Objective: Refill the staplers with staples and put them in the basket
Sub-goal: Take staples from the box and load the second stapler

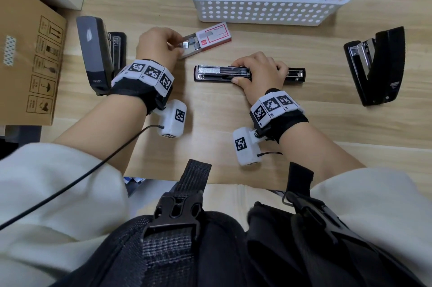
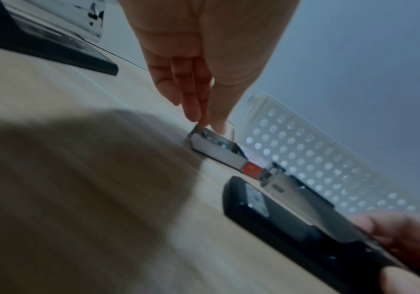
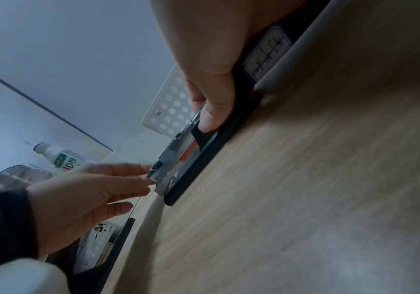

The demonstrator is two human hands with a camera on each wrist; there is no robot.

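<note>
While R hand (image 1: pixel 259 72) grips stapler (image 1: pixel 217 73), L fingers (image 2: pixel 191 99) pinch staples (image 1: pixel 188 43).

head: overhead, down | wrists: low, close | shared: basket (image 1: pixel 261 12)

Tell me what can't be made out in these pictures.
- Head view: the far end of the white perforated basket is cut off by the top edge.
- Head view: the left hand hides whether its fingers have pinched a staple strip from the red-and-white staple box.
- Head view: the right hand covers the middle of the opened black stapler.
</note>
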